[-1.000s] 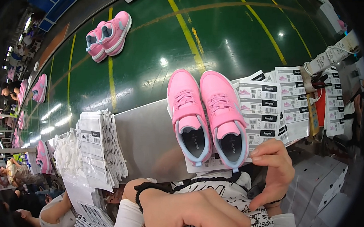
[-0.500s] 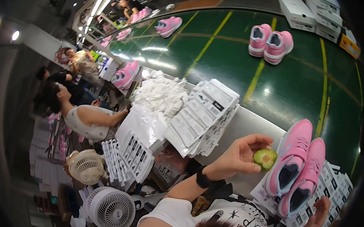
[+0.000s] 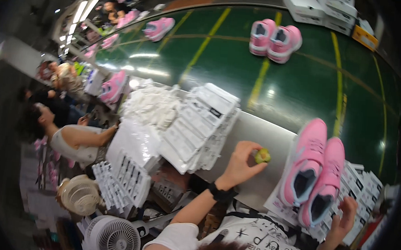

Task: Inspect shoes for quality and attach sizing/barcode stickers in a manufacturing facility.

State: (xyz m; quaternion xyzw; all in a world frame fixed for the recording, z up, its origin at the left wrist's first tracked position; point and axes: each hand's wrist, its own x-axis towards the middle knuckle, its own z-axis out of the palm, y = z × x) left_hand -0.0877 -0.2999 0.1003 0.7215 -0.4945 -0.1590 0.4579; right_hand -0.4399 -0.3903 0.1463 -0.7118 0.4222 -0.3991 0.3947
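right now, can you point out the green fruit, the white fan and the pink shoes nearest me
green fruit (image 3: pixel 262 156): head view, on the side facing the camera
white fan (image 3: pixel 114 238): head view, on the round grille
pink shoes (image 3: pixel 311 155): head view, on the left shoe's upper

There are two pink sneakers (image 3: pixel 311 157) at right, two more upper centre-right, one green fruit (image 3: pixel 262 156) near centre, two fans (image 3: pixel 115 241) lower left.

Lane over grey tabletop (image 3: pixel 274 135); paper stack (image 3: pixel 199 125) blocks left, pink shoes (image 3: pixel 306 161) right.
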